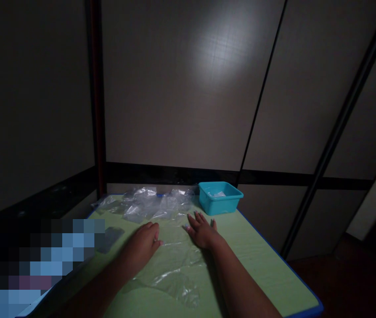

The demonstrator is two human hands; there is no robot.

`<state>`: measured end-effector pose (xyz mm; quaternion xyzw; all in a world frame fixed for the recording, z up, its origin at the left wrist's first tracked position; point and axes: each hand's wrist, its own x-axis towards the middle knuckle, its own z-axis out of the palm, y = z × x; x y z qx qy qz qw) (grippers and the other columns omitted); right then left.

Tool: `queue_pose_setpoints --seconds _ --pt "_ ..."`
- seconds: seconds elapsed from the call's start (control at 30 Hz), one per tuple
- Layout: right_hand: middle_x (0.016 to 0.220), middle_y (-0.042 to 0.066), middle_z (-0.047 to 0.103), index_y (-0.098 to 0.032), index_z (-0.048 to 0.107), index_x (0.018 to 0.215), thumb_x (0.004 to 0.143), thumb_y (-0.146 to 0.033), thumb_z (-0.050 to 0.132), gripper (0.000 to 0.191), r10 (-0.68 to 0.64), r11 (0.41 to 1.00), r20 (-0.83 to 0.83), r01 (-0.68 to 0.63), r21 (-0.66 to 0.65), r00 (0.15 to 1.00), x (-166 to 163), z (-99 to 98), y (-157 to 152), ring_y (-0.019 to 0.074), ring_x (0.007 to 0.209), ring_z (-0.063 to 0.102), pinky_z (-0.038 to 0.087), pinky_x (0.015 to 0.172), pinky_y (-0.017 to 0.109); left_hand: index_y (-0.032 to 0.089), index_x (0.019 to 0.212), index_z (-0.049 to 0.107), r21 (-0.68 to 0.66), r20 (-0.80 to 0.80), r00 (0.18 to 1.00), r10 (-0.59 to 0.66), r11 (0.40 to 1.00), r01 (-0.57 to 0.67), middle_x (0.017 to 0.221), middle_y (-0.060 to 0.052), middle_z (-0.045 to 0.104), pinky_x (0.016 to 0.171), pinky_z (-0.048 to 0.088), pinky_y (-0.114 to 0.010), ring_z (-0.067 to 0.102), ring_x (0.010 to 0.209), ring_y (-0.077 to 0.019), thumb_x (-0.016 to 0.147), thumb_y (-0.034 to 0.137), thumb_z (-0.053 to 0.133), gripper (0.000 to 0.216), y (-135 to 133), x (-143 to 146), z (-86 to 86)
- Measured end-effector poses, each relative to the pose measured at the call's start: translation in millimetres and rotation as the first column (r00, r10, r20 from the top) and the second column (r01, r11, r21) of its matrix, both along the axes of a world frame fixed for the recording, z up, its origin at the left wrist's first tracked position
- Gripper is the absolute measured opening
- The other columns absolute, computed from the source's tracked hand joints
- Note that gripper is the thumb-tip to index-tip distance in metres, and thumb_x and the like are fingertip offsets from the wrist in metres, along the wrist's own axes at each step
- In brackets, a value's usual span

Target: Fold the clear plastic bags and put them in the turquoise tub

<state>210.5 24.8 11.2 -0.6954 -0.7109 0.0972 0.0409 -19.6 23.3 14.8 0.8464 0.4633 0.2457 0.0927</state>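
Down on the green worktop [261,260], a clear plastic bag [178,282] lies flat between the forearms. The left hand [144,242] rests on its far end, fingers loosely bent, its grip holding nothing. The right hand [203,230] lies flat on the film, fingers spread, grip open. Beyond them sit a heap of clear bags [148,204] and a teal tub [220,197].

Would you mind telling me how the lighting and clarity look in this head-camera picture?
Head view: dim overall, with one bright patch on the wall panel; the clear plastic sheet glints faintly near the left hand and right hand; a pixelated block masks the lower-left corner.
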Motion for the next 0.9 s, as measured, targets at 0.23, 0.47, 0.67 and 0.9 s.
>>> queue_pose_setpoints --seconds 0.23,0.47,0.67,0.9 --pt "0.145 0.004 0.000 -0.032 0.008 0.137 0.083 -0.060 0.010 0.060 0.004 1.000 0.006 -0.004 -0.011 1.000 0.4 -1.1 1.7 0.0228 0.131 -0.003 0.003 0.096 0.058 0.021 0.065 0.034 0.031 0.102 0.991 0.087 0.995 -0.090 0.062 0.004 0.046 0.054 0.029 -0.022 0.046 0.059 -0.0137 0.077 0.029 0.047 0.019 6.6 0.7 -1.0" --pt "0.145 0.002 0.000 -0.032 0.008 0.137 0.084 -0.057 0.010 0.058 0.005 1.000 0.016 -0.005 -0.013 1.000 -0.2 1.1 0.3 0.0234 0.131 -0.003 0.006 0.096 0.058 0.021 0.058 0.031 0.020 0.115 0.982 0.149 0.988 -0.152 0.053 0.005 0.038 0.048 0.022 -0.021 0.040 0.051 -0.0116 0.079 0.036 0.041 0.028 5.4 1.2 3.7" --pt "0.145 0.003 0.002 -0.033 0.010 0.136 0.083 -0.059 0.010 0.059 0.008 1.000 0.003 -0.008 0.001 1.000 2.0 -2.3 3.2 0.0238 0.131 -0.001 0.006 0.095 0.059 0.020 0.059 0.031 -0.007 0.115 0.993 0.035 0.999 -0.035 0.052 0.005 0.040 0.049 0.022 -0.020 0.040 0.051 -0.0110 0.078 0.031 0.042 0.024 1.5 5.1 0.5" --pt "0.145 0.003 0.001 -0.033 0.009 0.136 0.083 -0.060 0.012 0.060 0.009 1.000 0.003 -0.009 -0.011 1.000 3.1 -2.0 3.4 0.0237 0.131 -0.001 0.005 0.096 0.059 0.020 0.058 0.034 -0.008 0.147 0.989 -0.013 1.000 0.015 0.051 0.006 0.039 0.049 0.021 -0.021 0.039 0.050 -0.0104 0.076 0.032 0.046 0.025 -0.1 5.3 -1.1"
